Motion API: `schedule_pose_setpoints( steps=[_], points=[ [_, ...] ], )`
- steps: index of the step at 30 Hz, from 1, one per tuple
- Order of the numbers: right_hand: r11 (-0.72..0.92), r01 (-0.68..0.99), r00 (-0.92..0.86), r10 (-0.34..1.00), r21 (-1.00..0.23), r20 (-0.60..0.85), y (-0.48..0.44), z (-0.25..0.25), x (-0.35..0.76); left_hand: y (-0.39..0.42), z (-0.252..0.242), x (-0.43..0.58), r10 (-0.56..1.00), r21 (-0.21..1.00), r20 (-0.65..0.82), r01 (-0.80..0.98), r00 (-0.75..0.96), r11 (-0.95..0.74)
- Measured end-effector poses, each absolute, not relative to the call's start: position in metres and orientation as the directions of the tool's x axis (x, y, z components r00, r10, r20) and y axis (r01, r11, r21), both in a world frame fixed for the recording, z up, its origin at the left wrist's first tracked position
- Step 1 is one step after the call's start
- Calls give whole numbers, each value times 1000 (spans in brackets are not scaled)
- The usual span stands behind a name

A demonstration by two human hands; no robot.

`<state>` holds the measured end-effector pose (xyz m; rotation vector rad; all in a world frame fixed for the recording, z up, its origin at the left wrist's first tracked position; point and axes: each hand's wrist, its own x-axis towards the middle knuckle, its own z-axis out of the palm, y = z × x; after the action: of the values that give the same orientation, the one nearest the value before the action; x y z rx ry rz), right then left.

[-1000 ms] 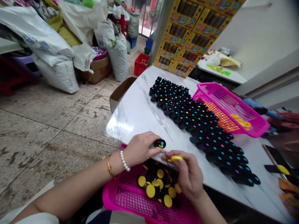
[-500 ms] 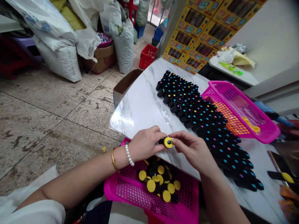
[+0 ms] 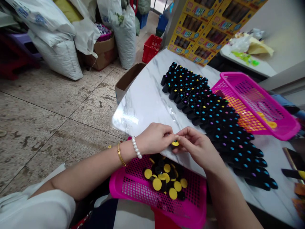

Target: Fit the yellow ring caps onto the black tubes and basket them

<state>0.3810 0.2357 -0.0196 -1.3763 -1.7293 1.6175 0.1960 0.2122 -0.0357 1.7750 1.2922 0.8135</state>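
Note:
My left hand (image 3: 155, 138) and my right hand (image 3: 196, 147) meet over the near edge of the white marble table (image 3: 145, 105). Both are closed round one small black tube with a yellow cap (image 3: 175, 143); only a sliver of yellow shows between the fingers. Under them, on my lap, a pink basket (image 3: 133, 190) holds loose yellow caps and black tubes (image 3: 165, 183). A long bank of black tubes with coloured dots (image 3: 209, 117) lies on the table to the right of my hands.
A second pink basket (image 3: 281, 127) with a few yellow pieces sits at the table's far right. Yellow display cartons (image 3: 205, 28) stand at the back. An open cardboard box (image 3: 127, 82), white sacks (image 3: 57, 47) and a red crate (image 3: 151, 47) are on the floor to the left.
My right hand brought a yellow cap up from the basket to the tube in my left hand. Both hands now close round the capped tube, hiding most of it.

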Motion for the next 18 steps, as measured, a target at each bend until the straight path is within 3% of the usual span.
schedule_pose_setpoints(
  steps=[4, 10, 14, 18],
  points=[
    [-148, 379, -464, 824, -914, -326, 235, -24, 381, 210, -38, 200, 967, 889, 25, 436, 254, -137],
    [-168, 272, -434, 858, -948, -276, 230, -31, 388, 191, -49, 204, 948, 856, 213, 423, 236, -298],
    [-208, 135, -430, 868, -969, -247, 231, -34, 403, 189, -54, 208, 940, 791, 256, 510, 224, -337],
    [-265, 109, -567, 775, -958, -279, 241, -31, 404, 189, -54, 209, 929, 776, 259, 515, 267, -364]
  ],
)
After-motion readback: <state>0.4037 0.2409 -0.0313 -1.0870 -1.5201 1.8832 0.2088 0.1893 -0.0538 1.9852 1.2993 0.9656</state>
